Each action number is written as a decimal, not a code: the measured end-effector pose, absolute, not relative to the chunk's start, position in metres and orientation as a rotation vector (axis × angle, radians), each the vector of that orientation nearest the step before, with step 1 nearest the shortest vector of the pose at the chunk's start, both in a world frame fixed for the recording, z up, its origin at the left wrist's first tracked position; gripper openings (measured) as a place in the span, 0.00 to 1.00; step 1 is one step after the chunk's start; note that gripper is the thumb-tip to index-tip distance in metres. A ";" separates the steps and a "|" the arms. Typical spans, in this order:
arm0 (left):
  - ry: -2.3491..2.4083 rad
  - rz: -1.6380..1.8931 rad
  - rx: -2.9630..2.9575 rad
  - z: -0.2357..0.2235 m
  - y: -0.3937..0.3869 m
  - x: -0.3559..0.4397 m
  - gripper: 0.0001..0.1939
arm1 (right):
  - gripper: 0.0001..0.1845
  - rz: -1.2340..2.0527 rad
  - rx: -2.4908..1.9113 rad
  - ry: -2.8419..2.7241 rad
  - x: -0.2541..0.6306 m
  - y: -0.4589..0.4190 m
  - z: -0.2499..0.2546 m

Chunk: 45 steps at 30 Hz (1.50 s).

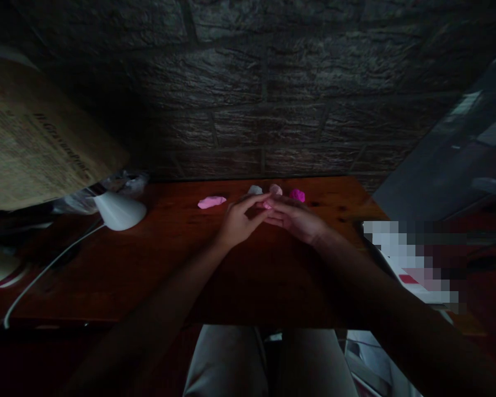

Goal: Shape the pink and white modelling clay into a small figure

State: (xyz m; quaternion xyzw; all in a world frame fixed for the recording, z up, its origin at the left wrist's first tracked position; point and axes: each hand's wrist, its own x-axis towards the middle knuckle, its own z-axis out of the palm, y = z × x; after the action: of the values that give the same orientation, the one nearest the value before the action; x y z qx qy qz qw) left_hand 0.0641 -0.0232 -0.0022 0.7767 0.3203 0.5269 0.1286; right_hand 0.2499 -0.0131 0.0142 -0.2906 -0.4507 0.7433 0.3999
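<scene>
My left hand [240, 220] and my right hand [294, 218] meet over the middle of the wooden table, fingertips together. Between them is a small piece of pink modelling clay [267, 204], partly covered by the fingers. Both hands are closed on it. Just beyond lie a white lump of clay [254, 190], a pale pink lump [275, 189] and a bright magenta lump [297, 196], the first two partly hidden by my hands. Further left, a longer light pink piece of clay [211, 202] rests apart on the tabletop.
A white lamp base [122, 211] with a cable [58, 264] stands at the left, under a printed paper shade [37, 132]. Crumpled clear plastic [128, 181] lies behind it. A brick-patterned wall [240, 121] borders the table's [169, 286] back edge. Something blurred out [413, 270] sits at the right.
</scene>
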 end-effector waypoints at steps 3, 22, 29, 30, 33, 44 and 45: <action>0.955 1.575 2.098 -0.004 -0.021 0.066 0.15 | 0.13 1.897 -0.714 -1.127 0.251 -0.014 0.018; 0.775 1.320 1.931 -0.001 -0.023 0.067 0.16 | 0.16 1.928 -0.770 -1.039 0.251 -0.014 0.017; 0.819 1.377 1.957 -0.004 -0.018 0.066 0.11 | 0.16 1.892 -0.828 -1.081 0.250 -0.015 0.017; 0.833 1.397 1.958 -0.005 -0.017 0.066 0.10 | 0.16 1.877 -0.830 -1.096 0.250 -0.015 0.017; 0.846 1.457 1.983 -0.006 -0.014 0.064 0.09 | 0.19 1.876 -0.838 -1.134 0.250 -0.015 0.017; 0.959 1.427 1.971 -0.001 -0.021 0.070 0.14 | 0.18 1.882 -0.831 -1.167 0.251 -0.012 0.012; 0.953 1.430 1.962 -0.001 -0.021 0.070 0.14 | 0.17 1.890 -0.822 -1.182 0.252 -0.011 0.012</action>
State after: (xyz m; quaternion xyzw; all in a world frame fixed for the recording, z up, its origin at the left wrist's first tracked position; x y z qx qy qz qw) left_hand 0.0702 -0.0211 -0.0012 0.7256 0.3525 0.5290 0.2635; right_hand 0.2520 -0.0110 0.0119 -0.3211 -0.4613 0.7379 0.3736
